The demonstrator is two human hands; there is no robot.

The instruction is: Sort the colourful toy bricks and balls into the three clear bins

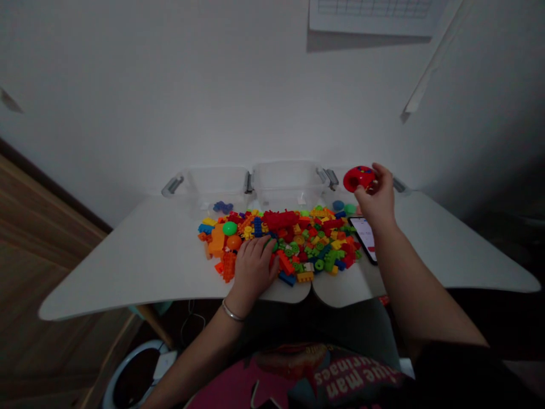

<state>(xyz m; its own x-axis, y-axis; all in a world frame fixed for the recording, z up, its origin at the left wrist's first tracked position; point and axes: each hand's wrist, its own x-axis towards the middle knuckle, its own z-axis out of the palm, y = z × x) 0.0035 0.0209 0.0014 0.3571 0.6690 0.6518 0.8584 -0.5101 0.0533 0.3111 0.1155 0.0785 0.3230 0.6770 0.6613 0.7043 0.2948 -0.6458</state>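
Head view: right hand (380,197) grips a red toy (351,179), raised off the table (128,255) near the clear boxes (289,180). Left hand (252,266) lies on the heap of blocks (317,250) beside a green piece (271,245); cannot tell from here if it grasps.

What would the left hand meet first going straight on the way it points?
Most likely the dark blue brick ahead of the left hand, beside the large red piece; depth is unclear, so the hand might pass above.
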